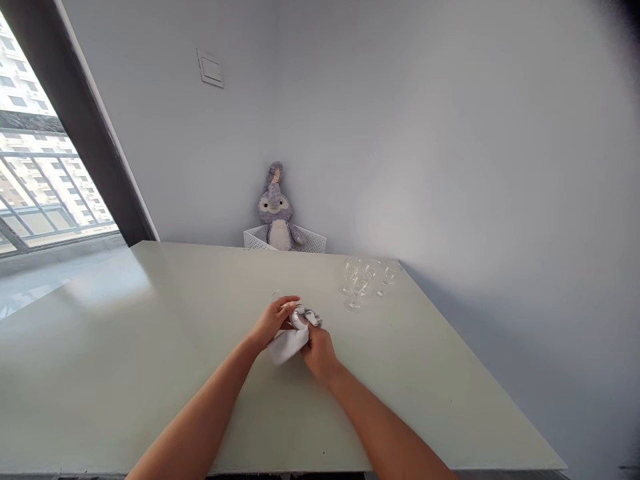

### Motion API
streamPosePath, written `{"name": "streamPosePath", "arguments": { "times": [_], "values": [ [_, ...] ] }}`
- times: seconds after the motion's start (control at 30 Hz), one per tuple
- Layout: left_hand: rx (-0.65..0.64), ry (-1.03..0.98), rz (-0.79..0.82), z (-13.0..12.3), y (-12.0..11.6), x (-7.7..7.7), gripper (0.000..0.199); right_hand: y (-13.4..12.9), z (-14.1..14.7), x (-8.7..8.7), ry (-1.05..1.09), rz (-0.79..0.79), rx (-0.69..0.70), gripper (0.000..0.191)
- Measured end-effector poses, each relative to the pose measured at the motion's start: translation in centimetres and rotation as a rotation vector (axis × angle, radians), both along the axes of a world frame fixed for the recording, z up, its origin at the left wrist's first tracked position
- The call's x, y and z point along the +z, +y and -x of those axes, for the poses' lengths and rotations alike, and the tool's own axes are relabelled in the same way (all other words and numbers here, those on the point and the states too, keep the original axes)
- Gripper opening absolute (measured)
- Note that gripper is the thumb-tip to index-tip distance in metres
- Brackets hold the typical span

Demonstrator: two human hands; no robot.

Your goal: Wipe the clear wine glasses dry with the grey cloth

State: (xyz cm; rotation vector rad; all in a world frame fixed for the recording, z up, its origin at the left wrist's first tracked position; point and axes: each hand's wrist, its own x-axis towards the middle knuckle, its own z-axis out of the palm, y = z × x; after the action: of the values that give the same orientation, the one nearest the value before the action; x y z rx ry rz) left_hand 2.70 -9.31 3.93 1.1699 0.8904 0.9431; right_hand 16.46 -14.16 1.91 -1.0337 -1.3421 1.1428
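Note:
Near the middle of the pale table, my left hand (274, 321) is wrapped round a clear wine glass (299, 319), whose round base seems to show as a faint outline beyond the fingers. A white cloth (289, 345) hangs below the glass, and part of it is bunched at the glass's rim. On the right side of the glass, my right hand (319, 348) is closed on the cloth, its fingertips partly hidden by the folds.
Several clear stemmed glasses (353, 287) stand close together at the table's back right. A purple plush toy (276, 213) sits in a white perforated basket (315, 243) beyond the back edge. The pale table (165, 360) meets a wall along its right side.

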Motion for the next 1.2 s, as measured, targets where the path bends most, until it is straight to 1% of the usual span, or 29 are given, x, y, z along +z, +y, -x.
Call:
{"name": "streamPosePath", "arguments": {
  "times": [0.07,0.1,0.17,0.23,0.27,0.33,0.4,0.43,0.5,0.57,0.6,0.67,0.73,0.8,0.87,0.9,0.97,1.0,1.03,1.1,1.17,1.2],
  "values": [
    [0.065,0.129,-0.050,-0.1,0.1,-0.4,0.039,0.1,-0.2,-0.1,-0.157,-0.134,-0.068,0.024],
    [0.129,0.209,-0.124,0.0,0.1,-0.5,0.037,0.3,-0.5,-0.2,-0.202,-0.159,-0.091,0.023],
    [0.287,0.335,-0.354,0.3,0.2,-0.6,0.028,1.0,-1.0,-0.1,-0.195,-0.101,-0.131,0.018],
    [0.397,0.432,-0.631,0.8,0.3,-0.4,0.021,1.7,-1.6,0.0,-0.100,0.015,-0.152,0.015],
    [0.406,0.503,-0.767,1.0,0.4,-0.3,0.021,2.0,-1.9,0.1,-0.042,0.067,-0.147,0.015],
    [0.349,0.715,-0.999,1.5,0.5,0.0,0.025,2.4,-2.3,0.3,0.067,0.115,-0.095,0.014],
    [0.273,0.939,-1.144,1.8,0.7,0.0,0.029,2.5,-2.6,0.4,0.127,0.104,-0.007,0.014],
    [0.247,1.014,-1.178,2.0,0.8,0.0,0.029,2.5,-2.8,0.5,0.127,0.083,0.037,0.013],
    [0.199,1.093,-1.189,2.3,1.1,-0.2,0.026,2.4,-3.1,0.7,0.054,0.017,0.120,0.014],
    [0.135,1.101,-1.160,2.6,1.3,-0.3,0.024,2.3,-3.7,1.1,-0.098,-0.082,0.185,0.019],
    [0.103,1.090,-1.142,2.7,1.4,-0.4,0.025,2.3,-4.0,1.3,-0.189,-0.139,0.206,0.022],
    [0.051,1.070,-1.103,3.0,1.5,-0.4,0.026,2.5,-4.8,1.6,-0.375,-0.237,0.201,0.030],
    [0.030,1.073,-1.053,3.3,1.6,-0.4,0.027,2.9,-5.7,1.5,-0.541,-0.294,0.140,0.040],
    [0.042,1.096,-0.983,3.5,1.6,-0.3,0.027,3.3,-6.5,1.2,-0.657,-0.320,0.048,0.050],
    [0.109,1.128,-0.878,3.8,1.8,-0.3,0.027,3.7,-7.0,0.9,-0.711,-0.344,-0.085,0.056],
    [0.159,1.147,-0.820,4.0,1.9,-0.3,0.026,3.8,-7.0,0.8,-0.719,-0.364,-0.177,0.057],
    [0.252,1.187,-0.721,4.3,2.0,-0.3,0.026,3.6,-6.7,0.8,-0.733,-0.440,-0.358,0.057],
    [0.284,1.206,-0.691,4.3,2.0,-0.2,0.026,3.3,-6.2,0.9,-0.761,-0.500,-0.405,0.056],
    [0.300,1.223,-0.681,4.3,1.9,-0.2,0.026,2.9,-5.7,1.1,-0.812,-0.568,-0.406,0.055],
    [0.294,1.246,-0.723,3.8,1.6,-0.2,0.025,2.0,-4.3,1.6,-0.966,-0.698,-0.303,0.056],
    [0.250,1.265,-0.836,2.7,1.0,-0.3,0.021,1.3,-2.9,1.9,-1.109,-0.777,-0.188,0.056],
    [0.219,1.271,-0.908,2.1,0.7,-0.3,0.019,1.0,-2.4,2.0,-1.151,-0.798,-0.170,0.053]
  ]
}}
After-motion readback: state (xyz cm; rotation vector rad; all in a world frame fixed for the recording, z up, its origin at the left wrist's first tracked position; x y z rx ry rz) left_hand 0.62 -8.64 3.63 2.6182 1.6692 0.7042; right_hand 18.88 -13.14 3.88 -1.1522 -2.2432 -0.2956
